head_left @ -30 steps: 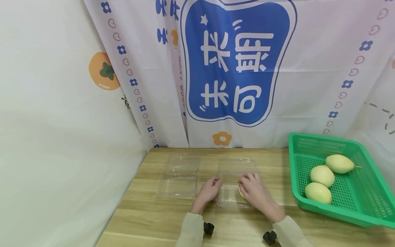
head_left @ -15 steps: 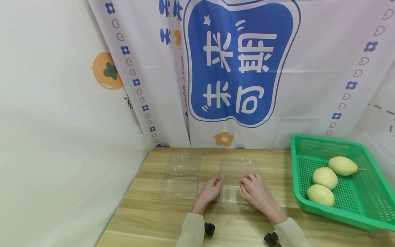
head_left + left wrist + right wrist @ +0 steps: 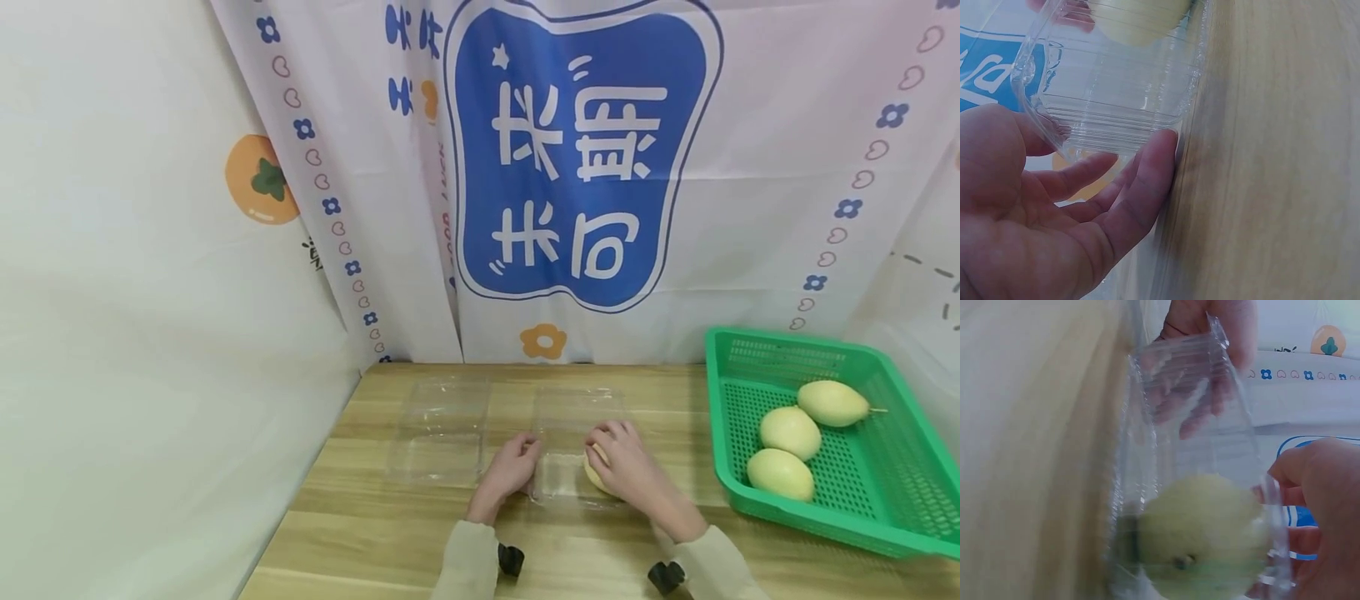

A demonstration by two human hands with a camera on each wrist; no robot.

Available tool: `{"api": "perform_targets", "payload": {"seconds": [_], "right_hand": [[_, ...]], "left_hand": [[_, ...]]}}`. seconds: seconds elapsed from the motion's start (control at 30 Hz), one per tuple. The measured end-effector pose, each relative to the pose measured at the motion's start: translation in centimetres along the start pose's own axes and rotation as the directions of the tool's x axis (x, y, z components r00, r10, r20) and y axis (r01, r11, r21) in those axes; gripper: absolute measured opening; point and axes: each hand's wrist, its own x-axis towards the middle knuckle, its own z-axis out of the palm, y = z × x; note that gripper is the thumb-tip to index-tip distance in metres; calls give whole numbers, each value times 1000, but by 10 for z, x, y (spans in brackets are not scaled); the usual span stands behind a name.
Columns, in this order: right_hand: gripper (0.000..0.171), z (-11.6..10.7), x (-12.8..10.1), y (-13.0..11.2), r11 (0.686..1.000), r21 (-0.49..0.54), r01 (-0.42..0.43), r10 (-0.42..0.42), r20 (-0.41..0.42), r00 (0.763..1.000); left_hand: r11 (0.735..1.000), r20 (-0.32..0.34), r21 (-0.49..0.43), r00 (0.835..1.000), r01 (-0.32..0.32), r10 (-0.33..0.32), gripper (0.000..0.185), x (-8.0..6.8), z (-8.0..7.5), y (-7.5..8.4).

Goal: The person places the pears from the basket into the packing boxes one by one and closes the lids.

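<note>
From head height, the wooden table (image 3: pixel 352 533) is viewed forward and down, from well back, with the printed curtain (image 3: pixel 562 183) behind. Close up and turned sideways, the clear container (image 3: pixel 1116 87) is faced rightward by the left wrist view, leftward by the right; its pale fruit (image 3: pixel 1204 531) is shared by both.

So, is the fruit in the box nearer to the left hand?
No, the fruit is partly covered by the right hand, across the box from the left hand.
</note>
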Motion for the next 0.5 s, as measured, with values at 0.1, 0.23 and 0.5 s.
{"api": "perform_targets", "payload": {"seconds": [0.1, 0.23, 0.5], "right_hand": [[4, -5, 4, 4, 1000, -19, 20, -20, 14, 1000], [2, -13, 9, 6, 998, -52, 37, -34, 58, 998], [4, -33, 11, 6, 995, -83, 57, -43, 168, 985]], "left_hand": [[1000, 7, 0, 1000, -4, 4, 36, 3, 0, -1], [1000, 3, -1, 1000, 1, -1, 38, 3, -1, -3], [1000, 9, -1, 1000, -3, 3, 39, 4, -1, -4]]}}
